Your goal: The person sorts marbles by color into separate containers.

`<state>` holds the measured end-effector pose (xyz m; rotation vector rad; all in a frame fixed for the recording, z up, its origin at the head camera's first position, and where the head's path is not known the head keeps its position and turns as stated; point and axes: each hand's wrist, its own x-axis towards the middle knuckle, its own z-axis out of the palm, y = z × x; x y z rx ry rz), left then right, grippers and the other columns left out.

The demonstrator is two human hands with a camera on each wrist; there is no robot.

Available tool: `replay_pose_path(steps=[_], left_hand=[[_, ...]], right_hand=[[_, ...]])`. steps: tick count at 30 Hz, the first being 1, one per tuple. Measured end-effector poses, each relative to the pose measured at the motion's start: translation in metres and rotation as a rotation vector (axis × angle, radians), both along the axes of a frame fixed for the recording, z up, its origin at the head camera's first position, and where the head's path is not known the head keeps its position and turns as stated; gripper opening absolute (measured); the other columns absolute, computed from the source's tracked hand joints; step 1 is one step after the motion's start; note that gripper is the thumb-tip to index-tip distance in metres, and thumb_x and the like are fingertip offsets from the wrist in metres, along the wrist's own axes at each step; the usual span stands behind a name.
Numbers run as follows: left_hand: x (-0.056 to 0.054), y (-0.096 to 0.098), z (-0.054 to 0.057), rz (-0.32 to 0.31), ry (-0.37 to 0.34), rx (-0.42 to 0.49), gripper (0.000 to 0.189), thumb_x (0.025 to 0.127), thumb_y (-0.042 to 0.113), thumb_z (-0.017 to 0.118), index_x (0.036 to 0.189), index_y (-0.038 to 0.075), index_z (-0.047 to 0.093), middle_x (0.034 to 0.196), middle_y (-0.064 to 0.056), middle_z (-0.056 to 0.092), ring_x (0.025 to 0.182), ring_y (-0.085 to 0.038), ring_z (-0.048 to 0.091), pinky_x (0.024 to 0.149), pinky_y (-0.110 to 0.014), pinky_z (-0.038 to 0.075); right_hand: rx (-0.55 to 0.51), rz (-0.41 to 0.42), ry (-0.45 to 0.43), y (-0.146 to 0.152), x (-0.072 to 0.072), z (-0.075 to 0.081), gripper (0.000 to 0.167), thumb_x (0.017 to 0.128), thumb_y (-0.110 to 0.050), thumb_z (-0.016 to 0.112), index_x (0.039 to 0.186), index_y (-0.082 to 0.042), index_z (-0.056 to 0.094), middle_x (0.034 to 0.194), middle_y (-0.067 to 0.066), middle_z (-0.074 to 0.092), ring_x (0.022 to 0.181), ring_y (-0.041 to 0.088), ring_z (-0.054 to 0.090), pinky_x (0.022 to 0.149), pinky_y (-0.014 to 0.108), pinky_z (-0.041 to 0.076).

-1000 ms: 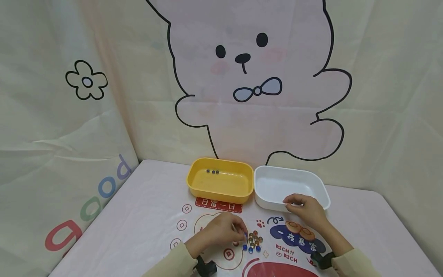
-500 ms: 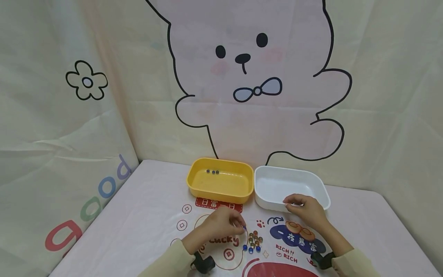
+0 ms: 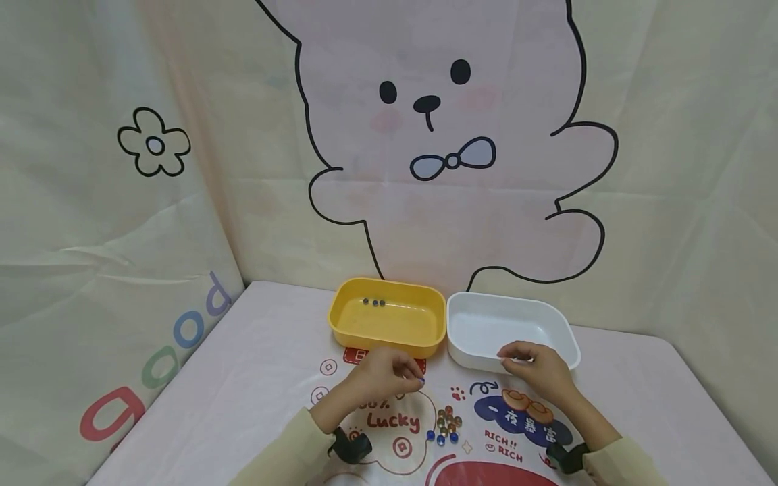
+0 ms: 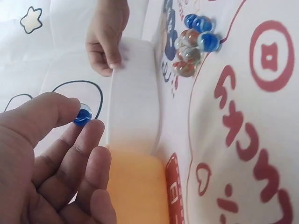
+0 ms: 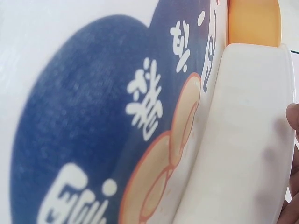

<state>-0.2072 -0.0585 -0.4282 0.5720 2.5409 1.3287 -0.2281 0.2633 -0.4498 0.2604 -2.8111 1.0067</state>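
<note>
The left hand (image 3: 379, 376) pinches a clear marble with a blue swirl (image 4: 83, 115) between thumb and fingertips, its other fingers loosely bent. It is above the printed cloth (image 3: 243, 378), on the near side of the yellow tub (image 3: 395, 325), and the marble is outside that tub. The right hand (image 3: 541, 370) grips the near rim of the white tub (image 3: 501, 324), thumb and fingers closed over the edge; only part of this hand shows in the right wrist view. The two tubs sit side by side with their ends touching or nearly so. Three small dark marbles (image 3: 375, 303) lie in a row inside the yellow tub, toward its far side. On the cloth between the two forearms is a close cluster of marbles (image 3: 444, 430), mostly orange-brown, with three blue ones along its near edge. Behind the tubs hangs a backdrop (image 3: 523, 223) with a large bear drawing.
</note>
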Motion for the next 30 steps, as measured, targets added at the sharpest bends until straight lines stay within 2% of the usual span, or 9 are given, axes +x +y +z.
replay_pose_path(steps=[8,13,18,24,30], left_hand=[[-0.012,-0.010,0.013,0.007,0.076,0.019,0.005,0.083,0.025,0.075,0.085,0.023,0.071,0.077,0.011,0.068,0.072,-0.007,0.060,0.067,-0.020,0.052],[-0.021,-0.015,0.023,0.009,0.113,0.001,0.004,0.083,0.026,0.075,0.084,0.023,0.071,0.076,0.010,0.067,0.070,-0.009,0.059,0.063,-0.022,0.052],[-0.031,-0.018,0.031,0.018,0.157,-0.023,0.005,0.083,0.028,0.074,0.084,0.024,0.071,0.076,0.012,0.067,0.073,-0.009,0.060,0.067,-0.023,0.051],[-0.040,-0.022,0.039,0.041,0.174,-0.026,0.005,0.084,0.029,0.073,0.085,0.025,0.071,0.077,0.011,0.067,0.076,-0.011,0.059,0.070,-0.025,0.051],[-0.050,-0.025,0.044,0.064,0.194,-0.027,0.006,0.084,0.028,0.073,0.084,0.023,0.071,0.076,0.010,0.067,0.075,-0.013,0.059,0.066,-0.025,0.051]], right_hand=[[0.002,0.006,-0.006,0.000,0.000,0.000,0.008,0.086,-0.019,0.070,0.094,-0.019,0.074,0.097,0.001,0.074,0.095,0.024,0.065,0.084,0.052,0.051],[0.006,0.007,-0.001,0.000,0.000,0.000,0.008,0.086,-0.018,0.070,0.094,-0.018,0.073,0.096,0.001,0.074,0.094,0.024,0.065,0.083,0.050,0.052],[0.008,0.009,-0.002,0.001,0.000,0.000,0.008,0.086,-0.019,0.070,0.094,-0.018,0.073,0.096,0.001,0.074,0.093,0.023,0.065,0.082,0.048,0.052],[0.008,0.009,-0.004,0.001,0.000,0.001,0.009,0.086,-0.019,0.070,0.094,-0.019,0.073,0.098,0.002,0.074,0.095,0.024,0.065,0.084,0.051,0.052],[-0.001,0.009,-0.009,0.001,0.001,0.001,0.008,0.087,-0.020,0.070,0.094,-0.019,0.073,0.098,0.002,0.074,0.094,0.023,0.065,0.084,0.051,0.052]])
